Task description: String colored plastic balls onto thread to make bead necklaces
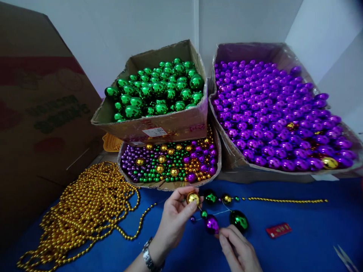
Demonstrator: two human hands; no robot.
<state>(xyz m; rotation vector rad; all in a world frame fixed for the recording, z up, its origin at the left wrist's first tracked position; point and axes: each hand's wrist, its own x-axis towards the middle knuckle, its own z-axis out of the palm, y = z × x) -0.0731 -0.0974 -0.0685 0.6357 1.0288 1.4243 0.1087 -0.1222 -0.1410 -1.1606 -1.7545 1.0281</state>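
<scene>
- Gold shiny ball (pixel 193 198) sits pinched in the left hand (pixel 173 221), steadying the string for threading.
- Purple shiny ball (pixel 211 224) is gripped by the right hand (pixel 237 247).

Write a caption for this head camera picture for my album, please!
Left hand pinches a gold bead, right hand touches a purple bead, before boxes of shiny beads.
</scene>
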